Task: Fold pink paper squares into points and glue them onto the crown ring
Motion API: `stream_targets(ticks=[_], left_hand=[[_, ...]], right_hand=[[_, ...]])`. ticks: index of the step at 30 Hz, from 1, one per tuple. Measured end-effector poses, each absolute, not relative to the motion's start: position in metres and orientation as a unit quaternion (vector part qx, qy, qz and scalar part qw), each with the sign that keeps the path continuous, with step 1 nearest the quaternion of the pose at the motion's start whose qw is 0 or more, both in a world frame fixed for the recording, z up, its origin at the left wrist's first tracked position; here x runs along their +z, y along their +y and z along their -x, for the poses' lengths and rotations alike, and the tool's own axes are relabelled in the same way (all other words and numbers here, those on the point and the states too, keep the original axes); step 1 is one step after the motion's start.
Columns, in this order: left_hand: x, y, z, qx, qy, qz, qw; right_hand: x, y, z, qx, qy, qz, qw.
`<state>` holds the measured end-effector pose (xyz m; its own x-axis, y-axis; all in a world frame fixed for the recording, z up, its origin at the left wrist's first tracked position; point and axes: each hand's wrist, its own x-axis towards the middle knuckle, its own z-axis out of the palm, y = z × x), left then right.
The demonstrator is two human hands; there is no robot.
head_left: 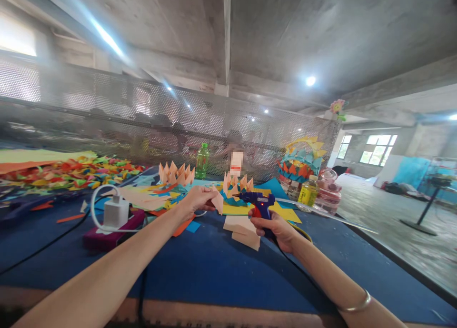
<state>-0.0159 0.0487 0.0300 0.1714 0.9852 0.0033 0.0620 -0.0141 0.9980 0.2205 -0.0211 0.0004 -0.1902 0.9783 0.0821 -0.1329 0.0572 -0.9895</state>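
Observation:
My left hand (200, 199) pinches a folded piece of peach paper (217, 202) over the middle of the table. Wrapped round the handle of a blue glue gun (262, 205) is my right hand (276, 228); a small red light glows on the gun's side. Its nozzle points left, close to the folded piece; I cannot tell if they touch. Just behind stands a ring of peach paper points (246, 183). A second peach paper crown (176, 174) is farther left. Below the gun lie flat peach paper sheets (243, 230).
At left, a white charger (116, 212) sits in a purple power strip (94, 240), with cables trailing. Colourful folded scraps (82, 171) lie behind. A green bottle (203, 161), a yellow bottle (307, 193) and a pink jug (327, 192) stand along the back beside stacked paper crowns (302, 159).

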Motion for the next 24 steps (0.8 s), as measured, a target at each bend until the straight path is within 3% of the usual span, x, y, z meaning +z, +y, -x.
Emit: stream_targets(ticks=[14,24], left_hand=[[0.028,0.048,0.014,0.434,0.472,-0.565,0.519],[0.023,0.053,0.013,0.429,0.489,-0.562,0.511]], right_hand=[[-0.016,-0.004,-0.227,0.445,-0.571,0.477,0.498],[-0.017,-0.019,-0.215,0.33,-0.687,0.487,0.426]])
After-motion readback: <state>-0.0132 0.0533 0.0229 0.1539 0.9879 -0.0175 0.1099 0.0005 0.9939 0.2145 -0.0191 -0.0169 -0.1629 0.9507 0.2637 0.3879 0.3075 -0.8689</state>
